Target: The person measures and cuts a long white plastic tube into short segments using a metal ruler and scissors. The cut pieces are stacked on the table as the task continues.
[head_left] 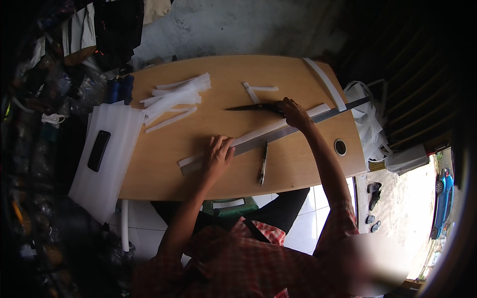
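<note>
A long metal ruler (268, 138) lies slantwise across the wooden table, its far right end past the table's edge. Along its far side runs a white strip (258, 130) of thin sheet material. My left hand (217, 155) rests on the ruler and strip near their left end, fingers stretched out. In my right hand (296, 115), the fingers are wrapped round the handles of black scissors (253, 107), whose blades point left above the strip. Part of the handles is hidden by the hand. Close to the ruler's near side lies a pen (263, 166).
White sheets (112, 149) overhang the table's left edge, with a black phone (99, 150) on top. Cut strips (176, 99) are heaped beside them. Short strips (262, 89) and a long strip (325, 83) lie farther back. A cable hole (340, 147) pierces the tabletop (313, 169) at right.
</note>
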Demonstrator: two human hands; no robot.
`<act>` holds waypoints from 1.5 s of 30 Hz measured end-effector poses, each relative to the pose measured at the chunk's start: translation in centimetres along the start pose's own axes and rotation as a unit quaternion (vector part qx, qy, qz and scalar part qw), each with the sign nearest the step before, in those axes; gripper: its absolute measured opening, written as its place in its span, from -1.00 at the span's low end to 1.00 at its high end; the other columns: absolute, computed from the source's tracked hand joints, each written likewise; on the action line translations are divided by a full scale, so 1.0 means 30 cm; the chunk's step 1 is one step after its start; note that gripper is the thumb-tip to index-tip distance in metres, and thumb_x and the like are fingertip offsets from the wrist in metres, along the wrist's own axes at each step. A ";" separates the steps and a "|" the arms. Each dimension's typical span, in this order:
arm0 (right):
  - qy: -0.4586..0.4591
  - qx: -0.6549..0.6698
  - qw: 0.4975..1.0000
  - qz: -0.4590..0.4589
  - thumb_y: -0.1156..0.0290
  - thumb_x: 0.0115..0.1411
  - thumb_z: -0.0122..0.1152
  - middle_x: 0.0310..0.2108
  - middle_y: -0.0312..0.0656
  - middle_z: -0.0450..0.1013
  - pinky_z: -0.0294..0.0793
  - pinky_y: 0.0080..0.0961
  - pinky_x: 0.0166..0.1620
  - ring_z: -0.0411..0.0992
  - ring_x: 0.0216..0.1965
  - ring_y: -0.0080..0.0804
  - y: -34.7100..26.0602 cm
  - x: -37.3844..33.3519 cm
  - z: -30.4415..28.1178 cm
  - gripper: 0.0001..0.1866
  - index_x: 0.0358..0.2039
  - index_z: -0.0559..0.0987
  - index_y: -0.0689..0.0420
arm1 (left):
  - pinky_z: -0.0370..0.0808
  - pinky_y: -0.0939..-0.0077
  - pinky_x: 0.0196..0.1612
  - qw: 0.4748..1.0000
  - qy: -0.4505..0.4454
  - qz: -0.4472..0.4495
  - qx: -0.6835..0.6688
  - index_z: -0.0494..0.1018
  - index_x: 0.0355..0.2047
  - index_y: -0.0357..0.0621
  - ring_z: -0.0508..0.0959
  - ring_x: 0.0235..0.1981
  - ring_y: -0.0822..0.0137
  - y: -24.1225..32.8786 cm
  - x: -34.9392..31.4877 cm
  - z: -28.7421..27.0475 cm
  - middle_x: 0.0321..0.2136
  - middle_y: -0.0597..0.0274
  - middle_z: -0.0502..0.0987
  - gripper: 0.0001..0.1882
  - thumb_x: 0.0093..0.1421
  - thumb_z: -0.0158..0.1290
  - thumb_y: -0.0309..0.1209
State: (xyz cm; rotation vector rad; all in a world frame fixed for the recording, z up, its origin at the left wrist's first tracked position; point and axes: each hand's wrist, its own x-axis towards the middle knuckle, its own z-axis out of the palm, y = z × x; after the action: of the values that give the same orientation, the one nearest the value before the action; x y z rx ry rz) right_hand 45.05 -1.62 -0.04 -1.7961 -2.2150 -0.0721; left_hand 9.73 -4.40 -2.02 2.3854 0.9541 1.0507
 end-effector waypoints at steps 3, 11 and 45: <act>-0.108 -0.059 0.992 -0.016 0.59 0.16 0.19 -0.17 -0.08 0.49 0.57 -0.13 -0.02 0.52 -0.03 -0.05 0.010 0.059 -0.026 -0.74 -0.11 0.56 0.14 | 0.44 0.05 -0.02 1.000 -0.007 -0.009 0.006 0.53 -0.03 -0.22 0.47 -0.09 -0.08 -0.002 -0.005 -0.006 -0.12 0.07 0.51 -0.72 0.25 0.15 -0.46; 0.000 -0.047 0.988 -0.149 0.58 0.10 0.28 -0.27 0.01 0.63 0.61 -0.18 -0.06 0.62 -0.20 -0.05 -0.057 0.076 -0.188 -0.70 -0.11 0.59 0.25 | 0.45 0.04 -0.03 1.000 -0.013 -0.012 0.005 0.51 -0.06 -0.21 0.46 -0.10 -0.07 -0.003 -0.005 -0.002 -0.15 0.05 0.49 -0.75 0.25 0.16 -0.45; -0.079 0.667 0.720 0.174 -0.71 -0.04 0.04 -0.35 -0.21 0.36 0.31 -0.56 -0.39 0.37 -0.44 -0.52 -0.618 -0.546 -0.350 0.12 -0.03 0.36 0.26 | 0.24 0.63 -0.58 0.859 -0.109 -0.302 -0.398 0.52 -0.28 -0.26 0.35 -0.65 0.61 0.008 0.062 -0.132 -0.62 0.36 0.46 -0.75 0.42 0.07 -0.30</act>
State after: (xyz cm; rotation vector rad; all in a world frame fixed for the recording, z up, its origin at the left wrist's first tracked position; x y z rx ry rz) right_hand 32.15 -23.60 8.49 -1.2001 -1.1640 1.3987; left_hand 7.79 -3.04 1.65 1.3494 0.8615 0.7006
